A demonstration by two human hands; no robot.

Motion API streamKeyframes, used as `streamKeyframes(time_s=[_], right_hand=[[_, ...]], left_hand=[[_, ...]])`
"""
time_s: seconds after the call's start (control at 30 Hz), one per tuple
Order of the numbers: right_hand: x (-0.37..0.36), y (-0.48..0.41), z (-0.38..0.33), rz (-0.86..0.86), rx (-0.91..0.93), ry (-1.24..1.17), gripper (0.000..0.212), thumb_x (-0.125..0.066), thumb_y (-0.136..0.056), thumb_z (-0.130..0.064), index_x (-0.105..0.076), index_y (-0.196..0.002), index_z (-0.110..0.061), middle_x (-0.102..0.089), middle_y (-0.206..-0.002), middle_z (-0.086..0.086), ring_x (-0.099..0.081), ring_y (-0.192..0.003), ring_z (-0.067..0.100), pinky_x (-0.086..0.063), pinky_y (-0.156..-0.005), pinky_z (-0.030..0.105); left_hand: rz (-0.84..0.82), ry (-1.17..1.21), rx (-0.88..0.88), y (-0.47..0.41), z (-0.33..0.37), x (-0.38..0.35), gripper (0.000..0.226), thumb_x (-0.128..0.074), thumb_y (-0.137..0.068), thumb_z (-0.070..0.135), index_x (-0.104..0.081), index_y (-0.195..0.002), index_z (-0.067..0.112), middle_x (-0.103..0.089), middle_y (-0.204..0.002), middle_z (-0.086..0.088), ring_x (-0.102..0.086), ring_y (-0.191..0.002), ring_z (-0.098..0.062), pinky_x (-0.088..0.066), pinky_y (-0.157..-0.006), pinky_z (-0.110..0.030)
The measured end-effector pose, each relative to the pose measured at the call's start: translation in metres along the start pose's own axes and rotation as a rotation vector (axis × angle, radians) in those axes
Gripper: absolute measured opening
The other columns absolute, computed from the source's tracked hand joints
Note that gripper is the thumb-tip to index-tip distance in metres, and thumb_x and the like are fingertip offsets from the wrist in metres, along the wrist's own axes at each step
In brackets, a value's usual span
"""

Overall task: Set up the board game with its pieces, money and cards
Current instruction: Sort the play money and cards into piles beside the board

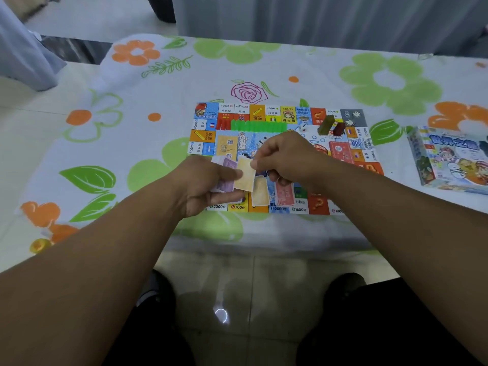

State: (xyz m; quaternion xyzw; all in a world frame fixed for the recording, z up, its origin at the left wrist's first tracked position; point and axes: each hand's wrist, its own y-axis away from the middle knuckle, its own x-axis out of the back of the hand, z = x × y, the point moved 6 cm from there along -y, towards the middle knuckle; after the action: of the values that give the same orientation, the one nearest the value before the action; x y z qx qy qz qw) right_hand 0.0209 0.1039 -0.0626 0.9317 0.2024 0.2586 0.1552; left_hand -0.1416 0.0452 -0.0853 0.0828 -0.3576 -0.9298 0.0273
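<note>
The colourful game board point(351, 154) lies flat on the flowered tablecloth. My left hand point(203, 188) grips a small stack of paper money with a purple note point(227, 165) on top. My right hand point(285, 157) pinches the top edge of a yellow note point(245, 175) next to that stack. On the board's near edge lie another yellow note point(260, 192) and a red note point(284, 194). A yellow card pile point(227, 145) and a red card pile point(340, 151) sit on the board. A row of green houses point(258, 126), red houses point(223, 125), a die point(303, 127) and two upright tokens point(326, 124) stand near the far edge.
The game box point(449, 159) lies on the table to the right of the board. A small yellow object point(39, 245) sits at the table's left front edge. Curtains hang behind the table. My knees are below the table's front edge.
</note>
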Motion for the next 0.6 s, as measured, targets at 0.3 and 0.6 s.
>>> streamKeyframes(time_s=[0.3, 0.6], right_hand=[[0.007, 0.0, 0.023, -0.042, -0.14, 0.154, 0.011, -0.078, -0.085, -0.011, -0.074, -0.084, -0.001, -0.073, -0.076, 0.018, -0.061, -0.05, 0.014, -0.048, -0.042, 0.023], [0.003, 0.001, 0.01, -0.014, -0.036, 0.113, 0.016, -0.076, -0.089, -0.017, -0.072, -0.094, -0.003, -0.068, -0.071, 0.006, -0.054, -0.048, 0.011, -0.042, -0.043, 0.023]], left_hand=[[0.037, 0.085, 0.029, 0.001, 0.001, 0.01, 0.021, -0.05, -0.09, -0.001, -0.061, -0.107, 0.004, -0.07, -0.093, -0.019, -0.074, -0.086, -0.03, -0.061, -0.062, -0.041], [0.016, 0.092, 0.006, 0.003, 0.0, 0.006, 0.034, -0.051, -0.091, -0.014, -0.063, -0.117, 0.005, -0.073, -0.108, -0.02, -0.074, -0.089, -0.034, -0.062, -0.064, -0.045]])
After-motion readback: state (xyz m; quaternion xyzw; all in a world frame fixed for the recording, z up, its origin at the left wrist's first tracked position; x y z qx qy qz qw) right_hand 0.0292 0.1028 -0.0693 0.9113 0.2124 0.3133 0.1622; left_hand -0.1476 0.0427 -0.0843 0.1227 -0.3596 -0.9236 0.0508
